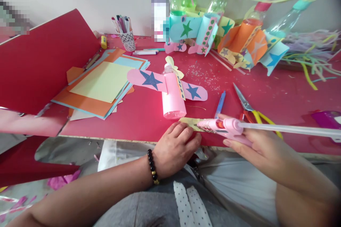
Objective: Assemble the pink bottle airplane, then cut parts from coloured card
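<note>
My right hand is wrapped round a pink hot glue gun, with a long clear glue stick sticking out of its back to the right. The gun's nozzle points left, over a yellow paper piece at the table's front edge. My left hand, a dark bead bracelet at its wrist, has its fingers curled on that paper piece and hides part of it. Just beyond lies a plane made from a pink-wrapped bottle, with pink paper wings bearing blue stars and a yellow paper propeller at its neck.
Scissors and a blue pen lie near the glue gun. Stacked coloured paper and a pen cup are to the left. Several finished bottle planes stand at the back, beside paper strips. A purple object sits far right.
</note>
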Tool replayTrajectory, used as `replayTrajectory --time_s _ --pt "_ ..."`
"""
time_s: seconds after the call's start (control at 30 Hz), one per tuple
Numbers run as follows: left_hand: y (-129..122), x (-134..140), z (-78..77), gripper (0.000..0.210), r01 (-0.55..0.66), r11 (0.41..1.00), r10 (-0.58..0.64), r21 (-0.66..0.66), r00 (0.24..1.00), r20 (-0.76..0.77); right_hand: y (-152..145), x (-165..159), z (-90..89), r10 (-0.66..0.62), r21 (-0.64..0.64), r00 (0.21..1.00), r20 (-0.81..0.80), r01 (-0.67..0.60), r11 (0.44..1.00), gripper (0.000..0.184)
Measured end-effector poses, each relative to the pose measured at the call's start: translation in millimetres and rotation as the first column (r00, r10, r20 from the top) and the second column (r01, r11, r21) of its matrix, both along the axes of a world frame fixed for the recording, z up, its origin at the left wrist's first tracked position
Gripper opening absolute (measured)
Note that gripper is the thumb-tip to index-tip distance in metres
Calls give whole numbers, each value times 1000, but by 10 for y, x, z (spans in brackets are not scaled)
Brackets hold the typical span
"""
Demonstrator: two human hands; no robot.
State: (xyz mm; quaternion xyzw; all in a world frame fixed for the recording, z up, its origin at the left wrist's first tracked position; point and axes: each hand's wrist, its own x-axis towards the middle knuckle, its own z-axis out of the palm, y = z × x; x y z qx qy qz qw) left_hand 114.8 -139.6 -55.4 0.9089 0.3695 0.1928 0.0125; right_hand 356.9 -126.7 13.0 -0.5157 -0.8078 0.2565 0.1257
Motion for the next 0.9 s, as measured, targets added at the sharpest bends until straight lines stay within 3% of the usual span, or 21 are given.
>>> replayTrajectory --time_s 0.27,0.43,0.6,0.9 --pt "8 -2 -8 27 7 1000 -7 6 1000 -3 -94 41 57 34 -104 999 40 -29 994 55" --pt "6 -3 -6 28 -4 1000 4 21 1000 -13 -55 30 31 14 -45 999 36 -12 999 57" --pt "7 -7 -6 30 8 1000 -8 2 1000 -11 42 -54 32 4 32 1000 -11 -4 999 49" --pt "7 -5 14 29 7 1000 -7 -11 1000 -10 106 -157 105 -24 25 999 -43 25 999 41"
